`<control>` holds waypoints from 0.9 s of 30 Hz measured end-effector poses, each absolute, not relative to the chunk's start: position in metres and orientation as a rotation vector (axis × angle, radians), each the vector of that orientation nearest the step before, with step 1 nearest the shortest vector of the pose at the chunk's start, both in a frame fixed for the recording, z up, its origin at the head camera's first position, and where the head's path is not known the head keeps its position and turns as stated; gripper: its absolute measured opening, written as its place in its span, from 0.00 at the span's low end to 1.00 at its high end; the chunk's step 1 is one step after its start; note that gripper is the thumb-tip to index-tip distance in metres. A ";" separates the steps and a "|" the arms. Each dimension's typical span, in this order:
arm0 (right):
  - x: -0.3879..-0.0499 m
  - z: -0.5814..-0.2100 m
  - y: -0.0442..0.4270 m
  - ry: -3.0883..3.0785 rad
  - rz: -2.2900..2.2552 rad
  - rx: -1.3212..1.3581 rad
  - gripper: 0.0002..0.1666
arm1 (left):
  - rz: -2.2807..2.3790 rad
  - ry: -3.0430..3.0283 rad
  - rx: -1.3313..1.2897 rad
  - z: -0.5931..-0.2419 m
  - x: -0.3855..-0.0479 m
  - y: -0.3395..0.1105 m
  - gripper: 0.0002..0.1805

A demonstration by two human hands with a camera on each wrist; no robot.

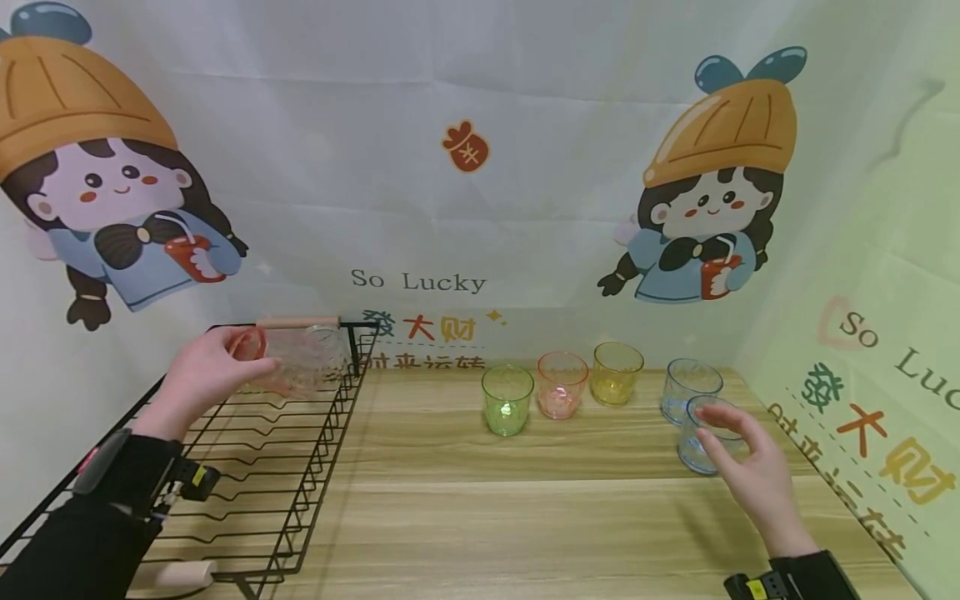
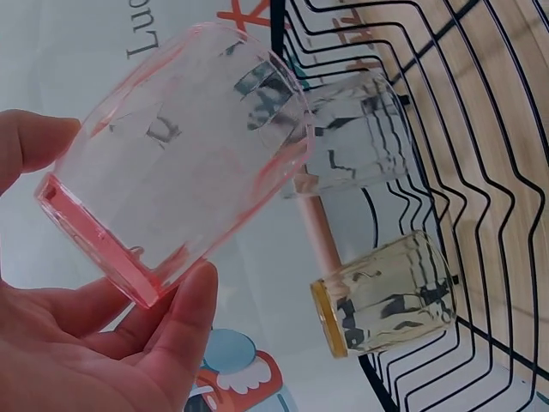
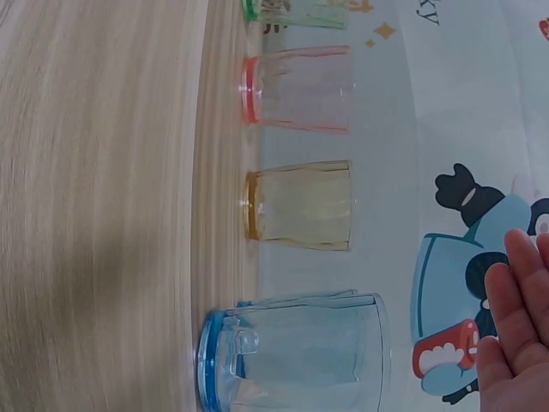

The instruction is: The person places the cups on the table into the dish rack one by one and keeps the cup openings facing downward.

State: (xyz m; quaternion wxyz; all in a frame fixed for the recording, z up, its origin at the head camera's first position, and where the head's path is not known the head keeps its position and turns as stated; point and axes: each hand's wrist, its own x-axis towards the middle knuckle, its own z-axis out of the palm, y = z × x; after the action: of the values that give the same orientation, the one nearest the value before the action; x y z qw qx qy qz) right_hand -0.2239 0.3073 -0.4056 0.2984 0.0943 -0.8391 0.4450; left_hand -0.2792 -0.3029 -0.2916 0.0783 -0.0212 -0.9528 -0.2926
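My left hand (image 1: 202, 371) holds a pink glass (image 2: 189, 163) by its thick base, tilted with the mouth toward the black wire rack (image 1: 322, 492). Beyond it, a clear glass (image 2: 360, 133) and a yellow-based glass (image 2: 390, 296) stand mouth-down on the rack. On the right, my right hand (image 1: 761, 475) hovers beside the rim of the front blue glass (image 1: 696, 450), thumb and fingers apart; the right wrist view shows its fingers clear of any glass. A second blue glass (image 1: 675, 392) stands just behind the front one.
On the wooden table (image 1: 525, 533), a green glass (image 1: 507, 408), a pink glass (image 1: 561, 392) and a yellow glass (image 1: 617, 379) stand upright near the back. A printed cloth (image 1: 540, 242) hangs behind and along the right side. The rack has pale handles (image 1: 176, 575).
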 end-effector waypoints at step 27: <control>-0.224 -0.407 0.310 -2.236 1.120 0.260 0.19 | -0.666 -2.929 -0.055 -0.310 -0.294 -0.344 0.36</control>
State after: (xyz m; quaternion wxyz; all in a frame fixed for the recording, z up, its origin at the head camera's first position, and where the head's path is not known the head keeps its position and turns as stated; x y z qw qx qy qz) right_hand -0.2242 0.3100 -0.4069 0.3086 0.0982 -0.8460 0.4236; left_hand -0.2944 -0.3442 -0.3103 0.0687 -0.0184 -0.9726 -0.2213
